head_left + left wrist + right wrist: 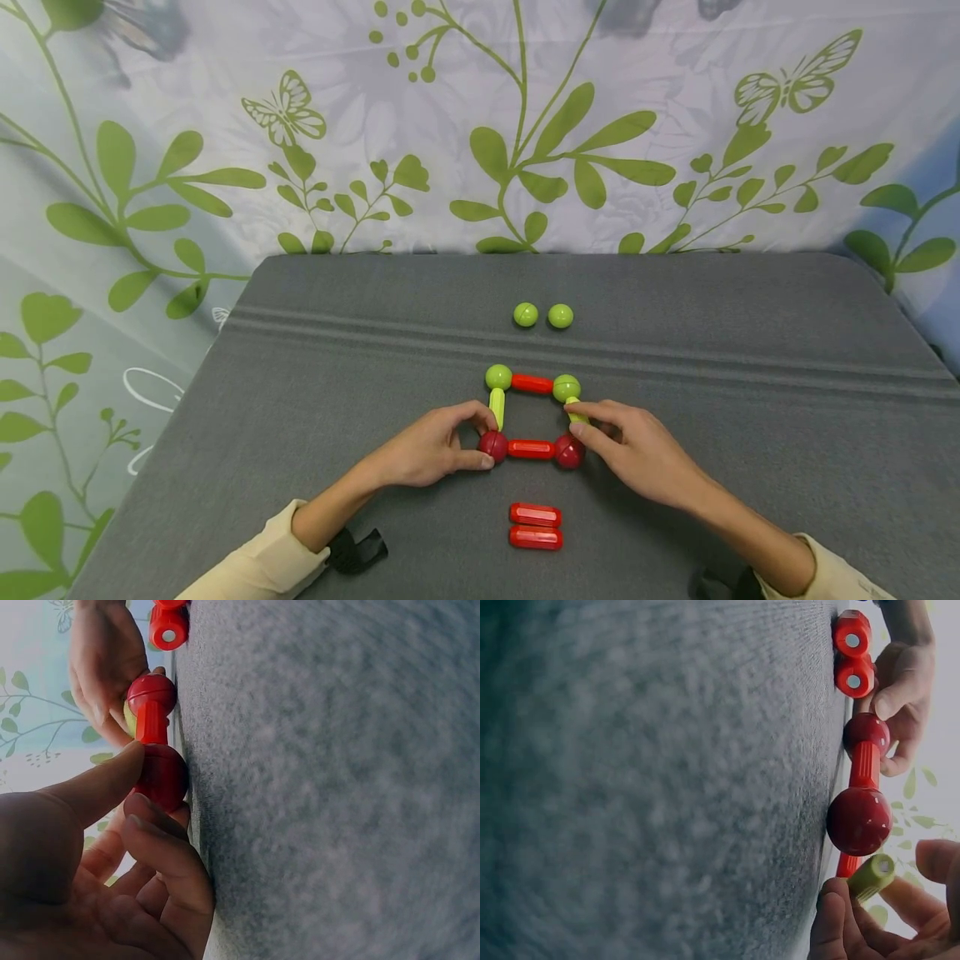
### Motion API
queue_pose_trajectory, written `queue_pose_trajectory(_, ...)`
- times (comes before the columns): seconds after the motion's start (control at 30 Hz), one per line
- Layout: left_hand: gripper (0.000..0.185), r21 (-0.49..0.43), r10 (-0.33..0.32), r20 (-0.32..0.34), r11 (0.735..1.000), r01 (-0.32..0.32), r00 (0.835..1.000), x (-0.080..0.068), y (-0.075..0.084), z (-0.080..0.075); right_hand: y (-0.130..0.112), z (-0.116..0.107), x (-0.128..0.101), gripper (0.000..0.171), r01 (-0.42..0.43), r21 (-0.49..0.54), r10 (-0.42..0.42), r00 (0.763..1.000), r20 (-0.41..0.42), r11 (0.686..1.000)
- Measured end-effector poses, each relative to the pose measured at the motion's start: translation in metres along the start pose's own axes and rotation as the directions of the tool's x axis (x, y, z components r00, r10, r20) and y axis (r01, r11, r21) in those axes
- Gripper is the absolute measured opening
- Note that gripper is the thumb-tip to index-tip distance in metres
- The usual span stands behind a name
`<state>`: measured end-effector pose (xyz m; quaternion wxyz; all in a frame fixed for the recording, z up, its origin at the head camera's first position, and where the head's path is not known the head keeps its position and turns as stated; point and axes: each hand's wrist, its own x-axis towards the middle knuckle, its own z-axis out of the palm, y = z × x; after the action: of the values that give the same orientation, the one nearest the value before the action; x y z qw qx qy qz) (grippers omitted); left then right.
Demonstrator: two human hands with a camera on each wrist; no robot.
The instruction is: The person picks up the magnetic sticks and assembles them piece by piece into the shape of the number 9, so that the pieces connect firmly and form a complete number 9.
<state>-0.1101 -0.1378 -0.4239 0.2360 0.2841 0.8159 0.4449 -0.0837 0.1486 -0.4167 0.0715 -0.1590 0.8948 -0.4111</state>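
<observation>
A square of toy rods and balls lies on the grey mat (750, 400). My left hand (480, 437) pinches its near-left red ball (492, 445) (161, 776) between thumb and forefinger. My right hand (576, 419) pinches the right green rod (574, 408) (870, 876), whose free end sits just beside the near-right red ball (569, 451) (859, 820). A red rod (530, 449) (152, 722) joins the two red balls. At the far corners sit green balls (498, 377) (566, 387) with a red rod (532, 383) between them. A green rod (497, 408) forms the left side.
Two loose green balls (526, 314) (560, 316) lie farther back on the mat. Two loose red rods (536, 514) (536, 537) lie side by side nearer me, between my forearms. A leaf-patterned cloth (480, 125) hangs behind the mat's far edge.
</observation>
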Motion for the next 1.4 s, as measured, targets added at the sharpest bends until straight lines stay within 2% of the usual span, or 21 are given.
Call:
queue_pose_trajectory(0.13,0.029,-0.007,0.003,-0.002,1.000,-0.003,1.000,0.0006,-0.0002,0.0002,-0.0003,-0.0015,0.0006,0.036,-0.014,0.026,0.014,1.000,-0.002,1.000)
queue_pose_trajectory(0.43,0.029,-0.038,-0.004,0.007,0.999,0.004,1.000,0.0002,0.0001,0.0001,-0.0017,-0.0030,0.0025,0.034,-0.028,0.038,0.026,0.998,0.060,0.999)
queue_pose_trajectory(0.83,0.029,-0.062,-0.035,0.017,0.997,0.036,0.999,0.0001,-0.0003,-0.0001,0.0016,-0.0018,0.0057,0.036,-0.006,0.014,0.005,0.998,0.061,1.000)
queue_pose_trajectory(1.13,0.029,-0.045,-0.032,0.010,0.998,0.032,0.999,-0.0004,0.0001,0.0000,0.0009,-0.0007,0.0069,0.035,-0.028,-0.007,0.029,0.998,0.060,1.000)
queue_pose_trajectory(1.4,0.029,-0.048,-0.038,0.016,0.998,0.038,0.999,0.0002,-0.0003,0.0000,0.0003,0.0030,0.0070,0.035,0.000,-0.023,0.001,0.999,0.040,1.000)
